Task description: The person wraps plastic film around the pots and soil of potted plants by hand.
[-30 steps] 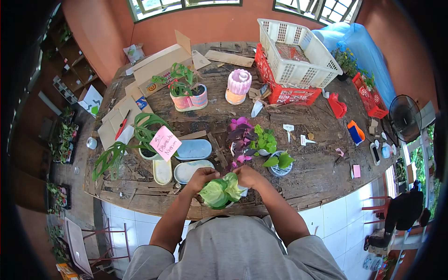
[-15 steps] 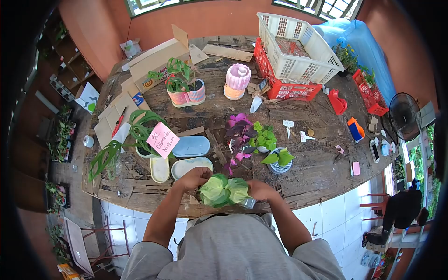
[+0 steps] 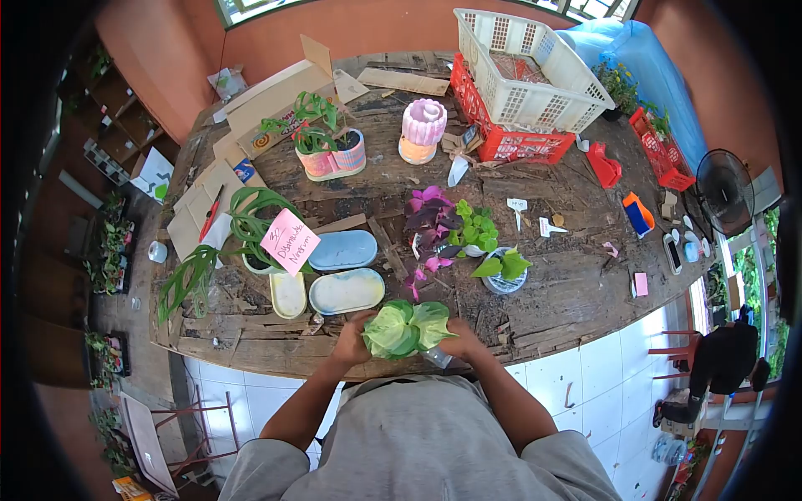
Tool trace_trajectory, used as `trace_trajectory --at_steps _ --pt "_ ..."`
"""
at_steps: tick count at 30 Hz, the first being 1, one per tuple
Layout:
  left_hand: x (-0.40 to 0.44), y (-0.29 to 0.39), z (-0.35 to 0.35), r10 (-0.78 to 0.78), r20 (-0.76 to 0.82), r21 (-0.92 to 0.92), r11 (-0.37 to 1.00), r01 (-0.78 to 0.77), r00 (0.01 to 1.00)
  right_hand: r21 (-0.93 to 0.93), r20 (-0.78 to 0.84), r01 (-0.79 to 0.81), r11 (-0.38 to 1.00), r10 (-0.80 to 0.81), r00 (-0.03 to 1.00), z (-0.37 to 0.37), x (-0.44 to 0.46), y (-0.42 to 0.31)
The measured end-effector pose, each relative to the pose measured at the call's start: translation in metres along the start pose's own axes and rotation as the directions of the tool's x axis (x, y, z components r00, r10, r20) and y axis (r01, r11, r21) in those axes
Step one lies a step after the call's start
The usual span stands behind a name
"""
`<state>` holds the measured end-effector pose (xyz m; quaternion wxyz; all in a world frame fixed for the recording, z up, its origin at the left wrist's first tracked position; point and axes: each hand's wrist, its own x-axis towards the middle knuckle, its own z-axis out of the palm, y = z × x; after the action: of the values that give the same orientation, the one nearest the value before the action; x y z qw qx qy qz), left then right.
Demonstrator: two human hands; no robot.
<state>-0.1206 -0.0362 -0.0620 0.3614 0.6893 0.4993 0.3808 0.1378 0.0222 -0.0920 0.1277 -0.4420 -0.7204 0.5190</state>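
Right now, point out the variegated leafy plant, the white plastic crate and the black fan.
Variegated leafy plant [image 3: 391, 328]: head view, on a broad pale-green leaf.
White plastic crate [image 3: 535, 108]: head view, on its near wall.
Black fan [image 3: 725, 190]: head view, on its round grille.

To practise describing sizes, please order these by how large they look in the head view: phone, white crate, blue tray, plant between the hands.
1. White crate
2. Plant, perhaps enlarged by being nearer the viewpoint
3. Blue tray
4. Phone
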Motion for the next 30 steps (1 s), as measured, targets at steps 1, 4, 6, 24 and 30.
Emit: trace_trajectory --at_steps 1,4,6,24,30 --pt "0.003 0.019 -0.003 0.004 0.005 -0.002 1.0 -0.004 1.0 -0.083 -0.041 -0.006 0.996 0.003 0.999 0.002 0.0 0.002" --pt "0.013 0.079 -0.009 0.107 0.244 0.061 0.99 -0.125 0.964 0.117 -0.06 0.008 0.993 -0.001 0.998 0.0 -0.006 -0.008" --pt "0.0 0.072 0.007 0.008 0.057 0.162 0.987 -0.018 0.998 0.091 -0.053 0.021 0.996 -0.016 0.998 -0.006 -0.003 -0.014" --pt "0.064 0.147 -0.077 -0.104 -0.335 -0.26 0.966 0.014 0.936 0.762 0.017 0.108 0.638 -0.187 0.982 -0.091 -0.025 -0.208" --pt "0.084 0.189 -0.108 0.073 -0.375 -0.252 0.951 -0.178 0.924 0.64 0.058 0.21 0.739 -0.319 0.946 -0.089 -0.048 -0.227"
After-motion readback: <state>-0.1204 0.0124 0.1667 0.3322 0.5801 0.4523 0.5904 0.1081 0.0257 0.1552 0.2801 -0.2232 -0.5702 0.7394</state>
